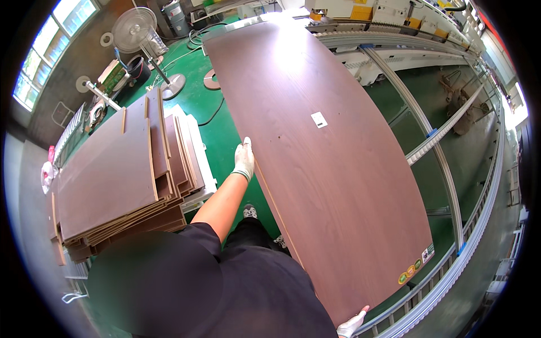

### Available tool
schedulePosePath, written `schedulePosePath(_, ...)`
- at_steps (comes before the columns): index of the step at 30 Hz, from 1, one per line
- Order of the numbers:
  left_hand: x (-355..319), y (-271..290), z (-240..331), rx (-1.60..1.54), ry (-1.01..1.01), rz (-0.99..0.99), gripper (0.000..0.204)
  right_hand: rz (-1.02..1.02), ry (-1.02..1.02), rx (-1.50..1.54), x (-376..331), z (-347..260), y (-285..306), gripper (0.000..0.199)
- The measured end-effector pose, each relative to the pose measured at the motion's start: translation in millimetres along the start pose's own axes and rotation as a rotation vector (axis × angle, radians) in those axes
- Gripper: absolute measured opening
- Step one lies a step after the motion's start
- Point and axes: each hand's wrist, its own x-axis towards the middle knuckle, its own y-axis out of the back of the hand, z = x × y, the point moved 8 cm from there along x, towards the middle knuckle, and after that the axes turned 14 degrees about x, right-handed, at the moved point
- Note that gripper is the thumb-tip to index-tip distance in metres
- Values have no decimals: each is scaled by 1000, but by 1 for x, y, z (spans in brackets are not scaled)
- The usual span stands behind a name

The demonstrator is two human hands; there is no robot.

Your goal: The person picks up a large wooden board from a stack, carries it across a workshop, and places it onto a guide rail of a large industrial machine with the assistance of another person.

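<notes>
A large brown wood-grain board (338, 169) lies flat before me, reaching from my body to the far machine. It bears a small white label in its middle and round stickers at its near right corner. My left hand (244, 159), in a white glove, is closed on the board's left long edge; the fingers under it are hidden. At the near end my right hand (353, 322), also gloved, holds the board's edge with the thumb showing and the other fingers partly hidden.
A stack of brown boards (107, 174) with uneven edges stands at my left. Behind it are a standing fan (135, 31) and a dark bucket (138, 68). Roller conveyor rails (445, 174) curve along the right. A black cable (213, 112) lies on the green floor.
</notes>
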Motion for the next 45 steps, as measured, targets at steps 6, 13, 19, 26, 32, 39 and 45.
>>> schedulePosePath(6,10,10,-2,176,-88,31,85,8,3,14,-1,8,-10,62)
schedulePosePath(13,22,-11,6,246,-186,-81,82,67,159,-90,1,3,-18,60)
schedulePosePath(19,52,-1,-20,158,-192,-55,86,534,777,-1165,-19,-41,-92,60)
schedulePosePath(26,44,-2,61,1068,-759,113,68,205,1099,-1444,-10,-12,-285,64)
schedulePosePath(32,92,-5,131,1240,-883,-133,70,-42,1079,-1463,-11,35,-424,63)
schedulePosePath(39,163,3,158,1299,-787,-65,80,24,1103,-1468,-13,47,-460,61)
schedulePosePath(45,162,3,156,1245,-817,-43,80,39,1123,-1465,-15,43,-463,57)
